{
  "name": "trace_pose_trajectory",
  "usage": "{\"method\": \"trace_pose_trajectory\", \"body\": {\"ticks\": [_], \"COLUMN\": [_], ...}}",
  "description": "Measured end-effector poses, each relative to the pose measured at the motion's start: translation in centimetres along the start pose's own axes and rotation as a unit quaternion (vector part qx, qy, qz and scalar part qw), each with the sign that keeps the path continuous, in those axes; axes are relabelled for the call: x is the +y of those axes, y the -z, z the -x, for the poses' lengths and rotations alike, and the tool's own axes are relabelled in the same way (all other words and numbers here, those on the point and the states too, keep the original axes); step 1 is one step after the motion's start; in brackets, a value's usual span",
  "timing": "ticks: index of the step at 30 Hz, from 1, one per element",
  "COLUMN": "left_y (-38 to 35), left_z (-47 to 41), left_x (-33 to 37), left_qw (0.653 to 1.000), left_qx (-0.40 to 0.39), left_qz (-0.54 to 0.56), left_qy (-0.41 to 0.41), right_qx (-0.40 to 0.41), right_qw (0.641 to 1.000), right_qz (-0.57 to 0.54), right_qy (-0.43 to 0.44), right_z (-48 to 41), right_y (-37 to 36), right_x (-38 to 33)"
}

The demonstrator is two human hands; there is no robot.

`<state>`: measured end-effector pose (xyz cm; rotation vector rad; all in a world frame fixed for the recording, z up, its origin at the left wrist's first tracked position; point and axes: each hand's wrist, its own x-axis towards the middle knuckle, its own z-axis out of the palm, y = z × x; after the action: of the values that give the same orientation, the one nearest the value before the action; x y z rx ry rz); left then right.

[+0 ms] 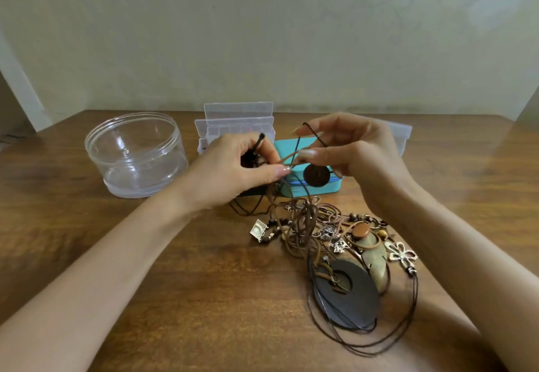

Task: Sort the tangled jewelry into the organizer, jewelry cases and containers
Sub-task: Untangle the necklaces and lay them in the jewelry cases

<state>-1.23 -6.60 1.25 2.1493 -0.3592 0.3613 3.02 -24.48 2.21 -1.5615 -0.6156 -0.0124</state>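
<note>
Both hands pinched thin brown cords, left hand point(245, 164) and right hand point(350, 152), above the limp, snag-prone tangled cord-and-pendant pile point(335, 243) at 5 o'clock; best gripped near knots.

Left hand point(233, 167) and right hand point(347, 149) each pinch brown cords point(291, 157) above the tangled jewelry point(344, 249)

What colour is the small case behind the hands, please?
Turquoise; the small case shows clearly in the head view.

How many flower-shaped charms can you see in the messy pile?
1. A silver flower charm lies at the right edge of the jewelry pile on the table. More could be hidden under the tangled cords.
</note>
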Motion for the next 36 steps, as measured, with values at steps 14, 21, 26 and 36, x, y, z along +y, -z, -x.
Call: {"method": "trace_pose_trajectory", "body": {"ticks": [14, 21, 26, 36], "left_y": [0.3, -0.5, -0.6, -0.6], "left_z": [0.2, 0.2, -0.1, 0.1], "left_x": [0.6, 0.4, 0.3, -0.1], "left_qw": [0.977, 0.944, 0.917, 0.975], "left_qx": [0.033, 0.032, 0.076, 0.048], "left_qz": [0.196, 0.311, 0.372, 0.203], "left_qy": [0.084, 0.107, 0.125, 0.077], "right_qx": [-0.172, -0.163, -0.21, -0.208], "right_qw": [0.98, 0.944, 0.925, 0.954], "right_qz": [-0.001, -0.205, -0.196, -0.158], "right_qy": [-0.096, -0.202, -0.251, -0.145], "right_z": [-0.6, -0.7, -1.1, -1.1], "right_y": [1.5, 1.3, 1.7, 2.4], "right_x": [0.7, 1.0, 1.4, 0.5]}}
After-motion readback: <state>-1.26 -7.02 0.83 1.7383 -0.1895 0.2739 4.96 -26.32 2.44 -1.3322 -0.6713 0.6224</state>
